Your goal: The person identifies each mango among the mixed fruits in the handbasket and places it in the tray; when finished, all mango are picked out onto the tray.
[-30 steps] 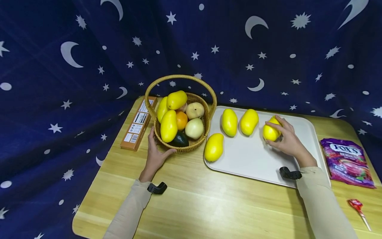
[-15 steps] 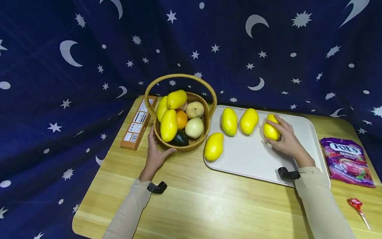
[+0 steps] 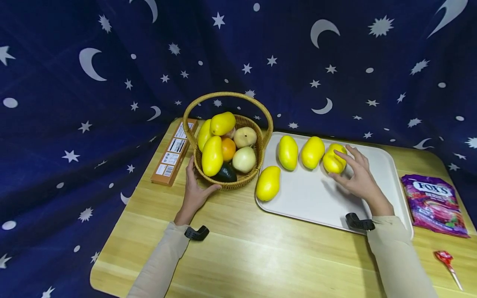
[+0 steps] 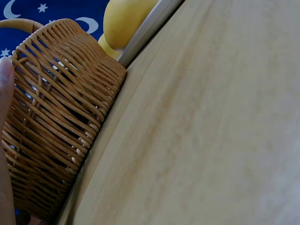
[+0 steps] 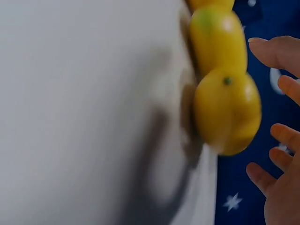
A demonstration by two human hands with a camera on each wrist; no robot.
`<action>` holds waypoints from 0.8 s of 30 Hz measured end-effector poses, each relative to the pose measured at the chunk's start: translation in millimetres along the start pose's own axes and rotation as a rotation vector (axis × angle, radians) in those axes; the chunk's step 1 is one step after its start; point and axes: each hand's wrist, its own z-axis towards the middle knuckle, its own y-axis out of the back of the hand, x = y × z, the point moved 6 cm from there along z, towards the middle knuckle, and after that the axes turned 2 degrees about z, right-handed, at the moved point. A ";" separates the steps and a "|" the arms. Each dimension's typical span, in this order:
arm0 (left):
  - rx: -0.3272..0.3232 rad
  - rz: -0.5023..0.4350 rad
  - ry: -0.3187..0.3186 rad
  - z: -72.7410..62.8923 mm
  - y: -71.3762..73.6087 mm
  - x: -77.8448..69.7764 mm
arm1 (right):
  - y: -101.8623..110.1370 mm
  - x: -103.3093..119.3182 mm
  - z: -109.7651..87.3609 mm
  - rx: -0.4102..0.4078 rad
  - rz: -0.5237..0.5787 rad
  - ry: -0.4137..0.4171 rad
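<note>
My right hand (image 3: 356, 176) hovers with spread fingers just right of a yellow mango (image 3: 334, 159) on the white tray (image 3: 316, 198). In the right wrist view a gap shows between the fingers and that mango (image 5: 227, 112). Left of it on the tray lie a second mango (image 3: 312, 152), a third (image 3: 288, 152) and, nearer the front left corner, another mango (image 3: 268, 183). My left hand (image 3: 195, 194) rests against the near left side of the wicker basket (image 3: 238, 182), thumb extended along its front wall; the left wrist view shows the thumb (image 4: 5, 93) at the wicker.
The basket holds several mangoes, an orange (image 3: 228, 149), a dark avocado (image 3: 225, 173) and pale round fruits (image 3: 244, 159). An orange-brown box (image 3: 175, 152) lies left of it. At the right are a purple candy bag (image 3: 435, 203) and a red lollipop (image 3: 444, 256). A starry cloth (image 3: 238, 49) hangs behind.
The mango at my right hand has shifted slightly left, close to its neighbour, and the fingers have come off it. My left hand stays against the basket.
</note>
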 end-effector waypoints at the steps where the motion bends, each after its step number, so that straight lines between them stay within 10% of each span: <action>1: 0.000 0.001 -0.006 -0.1 0.1 -1.0 | -0.7 5.5 0.2 -0.013 0.001 0.013; 12: 0.003 0.011 -0.031 -0.1 0.8 -4.9 | -37.7 91.3 6.4 -0.089 0.062 0.235; 24: 0.003 0.002 -0.015 0.8 0.2 -0.5 | -118.5 171.4 13.2 0.050 0.227 0.384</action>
